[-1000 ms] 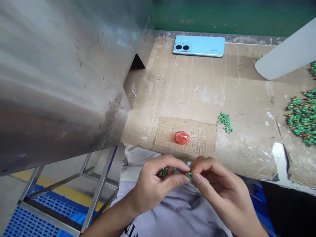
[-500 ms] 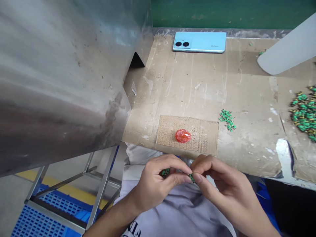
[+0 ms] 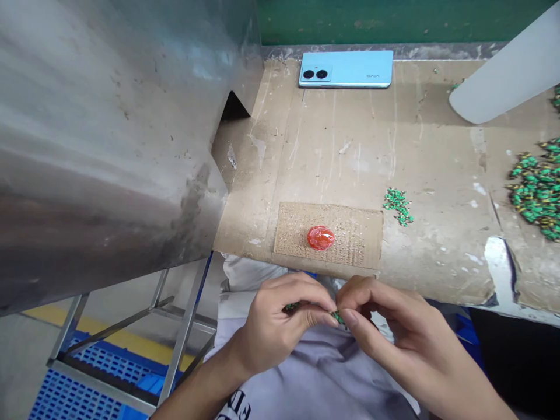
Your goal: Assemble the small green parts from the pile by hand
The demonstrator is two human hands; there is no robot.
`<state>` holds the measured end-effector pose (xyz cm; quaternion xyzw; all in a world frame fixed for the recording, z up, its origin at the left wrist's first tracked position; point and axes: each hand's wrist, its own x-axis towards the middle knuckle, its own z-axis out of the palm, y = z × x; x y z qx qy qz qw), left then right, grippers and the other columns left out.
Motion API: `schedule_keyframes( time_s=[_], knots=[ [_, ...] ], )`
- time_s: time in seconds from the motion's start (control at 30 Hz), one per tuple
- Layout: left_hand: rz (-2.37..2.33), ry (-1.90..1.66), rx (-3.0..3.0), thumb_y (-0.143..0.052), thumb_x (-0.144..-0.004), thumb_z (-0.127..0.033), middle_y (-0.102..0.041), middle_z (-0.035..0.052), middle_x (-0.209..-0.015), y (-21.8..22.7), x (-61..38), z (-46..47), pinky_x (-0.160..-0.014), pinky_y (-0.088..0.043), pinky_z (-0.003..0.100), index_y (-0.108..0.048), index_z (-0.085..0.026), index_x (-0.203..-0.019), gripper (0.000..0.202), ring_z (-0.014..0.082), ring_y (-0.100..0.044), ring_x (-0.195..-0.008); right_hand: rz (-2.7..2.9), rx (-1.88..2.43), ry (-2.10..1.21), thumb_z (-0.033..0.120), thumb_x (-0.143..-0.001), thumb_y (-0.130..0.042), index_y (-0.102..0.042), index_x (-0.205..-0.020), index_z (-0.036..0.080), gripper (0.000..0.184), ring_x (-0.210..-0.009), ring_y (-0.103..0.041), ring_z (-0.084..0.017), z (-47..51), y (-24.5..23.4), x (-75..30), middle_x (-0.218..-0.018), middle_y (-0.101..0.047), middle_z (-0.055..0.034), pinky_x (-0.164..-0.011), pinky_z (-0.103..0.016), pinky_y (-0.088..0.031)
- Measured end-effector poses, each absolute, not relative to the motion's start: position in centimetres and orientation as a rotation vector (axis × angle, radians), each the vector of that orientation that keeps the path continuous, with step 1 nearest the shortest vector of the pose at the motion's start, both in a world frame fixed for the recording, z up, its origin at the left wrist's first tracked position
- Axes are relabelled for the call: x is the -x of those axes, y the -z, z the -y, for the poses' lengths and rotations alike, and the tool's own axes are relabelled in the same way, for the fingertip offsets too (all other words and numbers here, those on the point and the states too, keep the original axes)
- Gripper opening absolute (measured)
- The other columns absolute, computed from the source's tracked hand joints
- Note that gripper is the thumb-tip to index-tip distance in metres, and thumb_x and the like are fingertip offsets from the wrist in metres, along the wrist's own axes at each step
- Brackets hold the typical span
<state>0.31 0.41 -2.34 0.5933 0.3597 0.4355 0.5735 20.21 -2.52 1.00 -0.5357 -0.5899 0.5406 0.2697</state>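
Note:
Fingertip to fingertip, my left hand and my right hand meet over my lap, just below the table's front edge. Both are closed in a pinch on a small green piece, mostly hidden by the fingers. More green pieces show inside the curl of my left hand. Beyond the hands, a glossy red oval blob sits on a cardboard piece with many small marks. A small cluster of green pieces lies to the right of that cardboard.
A large heap of green and dark pieces is at the right. A light blue phone lies at the back, and a white cylinder leans in from the upper right. Metal sheeting stands at the left, above a metal-framed stool.
The view has shifted slightly, so the table's things sit a little further left and up. Both hands keep their pinch on the small green piece, with hardly any movement.

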Motion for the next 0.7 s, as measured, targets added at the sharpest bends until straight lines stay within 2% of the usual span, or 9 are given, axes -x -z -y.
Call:
schedule_keyframes(
  time_s=[0.3, 0.53, 0.7],
  knots=[
    [-0.762, -1.07, -1.481, -0.08, -0.095, -0.019, -0.079, 0.004, -0.079, 2.23, -0.36, -0.57, -0.068, -0.06, 0.023, -0.077, -0.017, -0.092, 0.005, 0.015, -0.073, -0.071, 1.57, 1.369, -1.476, 0.031, -0.106, -0.059, -0.066, -0.093, 0.026, 0.015, -0.068, -0.064, -0.013, 2.78, -1.0, -20.61, -0.079, -0.068, 0.0015, -0.062, -0.023, -0.054],
    [-0.709, -1.059, -1.545, -0.078, -0.097, -0.022, -0.078, 0.0054, -0.078, 2.44, -0.15, -0.77, -0.069, -0.06, 0.022, -0.073, -0.015, -0.092, 0.01, 0.0146, -0.072, -0.069, 1.547, 1.382, -1.481, 0.033, -0.106, -0.061, -0.066, -0.093, 0.026, 0.016, -0.069, -0.065, -0.013, 3.0, -1.08, -20.55, -0.079, -0.068, 0.0015, -0.062, -0.022, -0.055],
    [-0.709, -1.112, -1.531, -0.08, -0.095, -0.019, -0.079, 0.0048, -0.079, 2.71, -0.23, -0.71, -0.069, -0.061, 0.02, -0.074, -0.015, -0.091, 0.008, 0.0142, -0.074, -0.069, 1.551, 1.408, -1.47, 0.035, -0.104, -0.063, -0.069, -0.096, 0.026, 0.014, -0.071, -0.068, -0.015, 3.3, -1.06, -20.5, -0.083, -0.072, -0.0007, -0.061, -0.023, -0.056]
  ],
)
